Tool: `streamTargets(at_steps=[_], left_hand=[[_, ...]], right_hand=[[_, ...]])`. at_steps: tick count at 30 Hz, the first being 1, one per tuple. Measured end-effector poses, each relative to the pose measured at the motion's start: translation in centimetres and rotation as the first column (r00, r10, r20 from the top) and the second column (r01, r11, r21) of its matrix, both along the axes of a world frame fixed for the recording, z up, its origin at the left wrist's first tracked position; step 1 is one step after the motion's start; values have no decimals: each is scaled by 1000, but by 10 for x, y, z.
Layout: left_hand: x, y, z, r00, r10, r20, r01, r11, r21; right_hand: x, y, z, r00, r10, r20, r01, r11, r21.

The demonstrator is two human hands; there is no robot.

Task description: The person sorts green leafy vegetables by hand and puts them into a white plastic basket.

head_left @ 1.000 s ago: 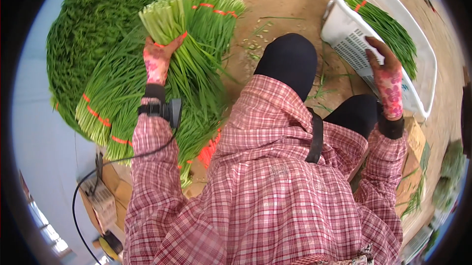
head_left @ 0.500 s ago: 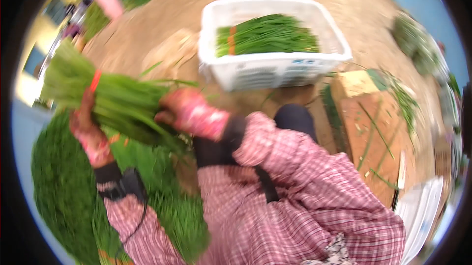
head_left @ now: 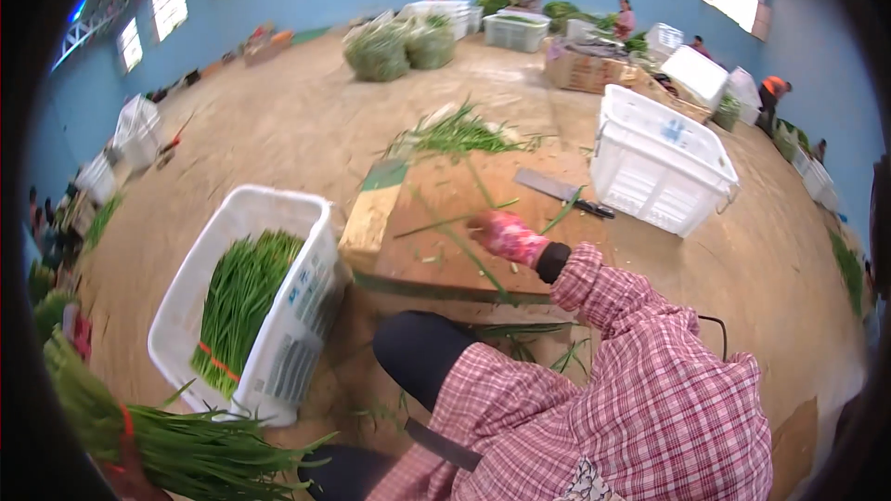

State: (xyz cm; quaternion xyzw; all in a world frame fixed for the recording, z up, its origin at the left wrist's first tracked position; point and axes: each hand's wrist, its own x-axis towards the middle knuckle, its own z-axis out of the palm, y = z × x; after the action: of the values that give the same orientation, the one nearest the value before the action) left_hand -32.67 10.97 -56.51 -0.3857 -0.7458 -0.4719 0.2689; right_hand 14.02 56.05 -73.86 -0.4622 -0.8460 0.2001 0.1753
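Observation:
At the lower left edge, my left hand grips a bunch of long green chives tied with a red band; its fingers are partly cut off by the picture's rim. My right hand, in a pink patterned covering, is over the wooden chopping board. Its fingers are blurred, close to loose chive stalks. A cleaver with a black handle lies on the board beyond that hand. To the left, a white plastic crate holds another banded bunch of chives.
Loose cut greens lie along the board's far edge. An empty-looking white crate stands right of the board. Farther off are stuffed clear bags, a cardboard box, more crates and several people at work.
The view has swung right. My right hand has let go of the chives and moved over to the board, while my left hand keeps hold of the bunch at the left.

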Motion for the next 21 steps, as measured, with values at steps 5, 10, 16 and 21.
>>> streamTargets(at_steps=[5, 10, 16, 21], left_hand=[[9, 52, -10, 953, 60, -296, -82, 995, -63], [115, 213, 2, 649, -641, 410, 693, 720, 29], [240, 368, -41, 643, -765, -40, 588, 527, -614], [276, 440, -139, 613, -779, 134, 514, 264, -816]], right_hand=[[95, 43, -48, 954, -299, -1, 292, 931, 219], [208, 123, -116, 904, -426, 36, 339, 767, 544], [213, 128, -77, 946, -296, 134, 248, 924, 291], [188, 116, -66, 919, -309, 244, 237, 930, 281]])
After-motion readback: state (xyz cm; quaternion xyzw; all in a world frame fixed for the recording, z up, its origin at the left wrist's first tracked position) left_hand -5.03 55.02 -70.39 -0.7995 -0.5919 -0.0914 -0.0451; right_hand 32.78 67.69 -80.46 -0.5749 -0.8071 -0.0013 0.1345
